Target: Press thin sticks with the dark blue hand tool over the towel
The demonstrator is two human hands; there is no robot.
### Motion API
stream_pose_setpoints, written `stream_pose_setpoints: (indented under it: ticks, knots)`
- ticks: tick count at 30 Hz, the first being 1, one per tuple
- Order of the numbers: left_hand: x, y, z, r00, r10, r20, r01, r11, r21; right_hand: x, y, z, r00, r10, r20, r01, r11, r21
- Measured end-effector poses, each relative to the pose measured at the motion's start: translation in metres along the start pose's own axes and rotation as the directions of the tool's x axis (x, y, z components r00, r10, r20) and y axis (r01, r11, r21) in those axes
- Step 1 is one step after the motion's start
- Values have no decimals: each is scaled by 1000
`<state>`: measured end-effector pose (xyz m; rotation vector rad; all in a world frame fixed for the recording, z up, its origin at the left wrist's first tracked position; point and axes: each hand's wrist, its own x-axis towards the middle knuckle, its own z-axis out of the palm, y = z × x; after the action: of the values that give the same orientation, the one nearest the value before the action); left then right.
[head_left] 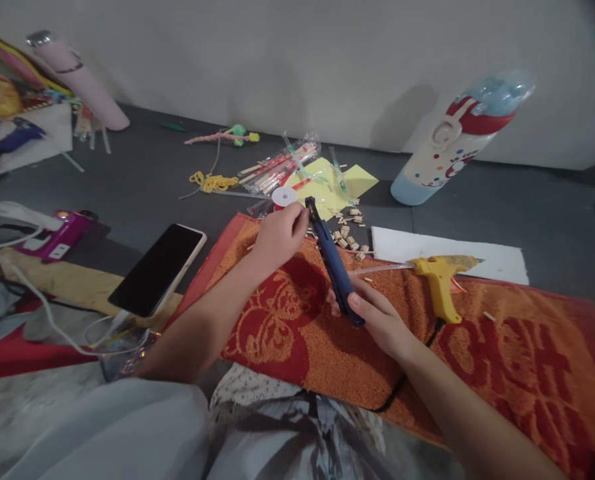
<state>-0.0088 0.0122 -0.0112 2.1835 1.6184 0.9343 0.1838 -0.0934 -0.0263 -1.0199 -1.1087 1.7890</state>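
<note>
My right hand (375, 310) is wrapped around a blue-handled tool with a dark head (330, 253), which looks like pliers and is held tilted above the towel. At the head end, my left hand (283, 230) is closed with the fingers curled in; whatever it may pinch is hidden. Beneath both hands lies an orange and red towel (377, 360). Just past the tool, several short cut wooden pieces (345, 237) are scattered by yellow paper (360, 180). A white spool (283, 195) stands behind my left hand.
On the right are a yellow glue gun (440, 283), a white board (497, 257) and an upright bottle (440, 153). Wrapped sticks (282, 167) and yellow cord (212, 182) lie behind. To the left are a phone (157, 270), a purple power strip (62, 233) and a pink flask (85, 87).
</note>
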Motion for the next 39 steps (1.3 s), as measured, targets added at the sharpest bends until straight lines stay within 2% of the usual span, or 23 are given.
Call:
stream_pose_setpoints:
  ticks: [8, 12, 15, 19, 23, 26, 30, 35, 39]
  knots:
    - [0, 1, -2, 998, -46, 49, 46, 999, -4, 3, 3, 0, 999, -36, -26, 35, 999, -31]
    - [-8, 14, -1, 985, -76, 155, 101, 982, -158, 6, 5, -1, 994, -51, -95, 49, 999, -21]
    - [-18, 29, 2, 960, -36, 278, 106, 965, -242, 8, 7, -2, 988, -66, -142, 63, 998, -24]
    - [-31, 45, 5, 930, -35, 365, 126, 965, -230, 10, 10, -3, 976, -103, -191, 101, 995, -21]
    - [-38, 49, 9, 899, -73, 433, 189, 954, -231, 9, 11, 1, 970, -118, -214, 114, 993, -29]
    - [-39, 46, 15, 874, -24, 486, 250, 878, -407, 8, 10, 2, 970, -128, -209, 123, 992, -37]
    - [-38, 45, 20, 836, 19, 549, 379, 703, -602, 7, 10, 1, 973, -136, -188, 127, 990, -57]
    - [-38, 48, 21, 766, 49, 642, 539, 496, -681, 8, 10, -1, 967, -159, -198, 147, 986, -75]
    - [-39, 48, 23, 756, 19, 654, 574, 460, -677, 9, 10, -3, 973, -165, -161, 145, 981, -130]
